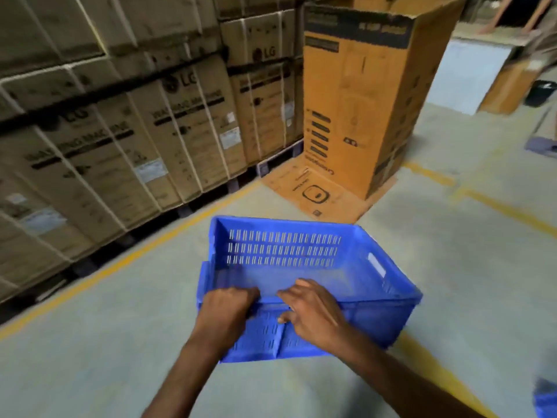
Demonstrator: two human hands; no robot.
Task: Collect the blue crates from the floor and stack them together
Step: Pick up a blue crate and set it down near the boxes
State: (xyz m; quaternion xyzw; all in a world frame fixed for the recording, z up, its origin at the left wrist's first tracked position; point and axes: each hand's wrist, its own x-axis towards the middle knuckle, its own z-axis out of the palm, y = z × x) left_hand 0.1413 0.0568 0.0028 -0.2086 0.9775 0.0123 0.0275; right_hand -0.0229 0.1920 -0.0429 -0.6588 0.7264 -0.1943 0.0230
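An empty blue plastic crate with slotted walls is in front of me, above the grey floor, tilted slightly. My left hand is closed over its near rim, left of the middle. My right hand grips the same near rim beside it, fingers curled over the edge and thumb on the outer wall. A sliver of another blue object, perhaps a crate, shows at the bottom right corner.
Strapped cardboard boxes on dark pallets line the left side. A tall orange open carton stands ahead with a flap flat on the floor. Yellow lines mark the floor. Another person's feet appear at the far right.
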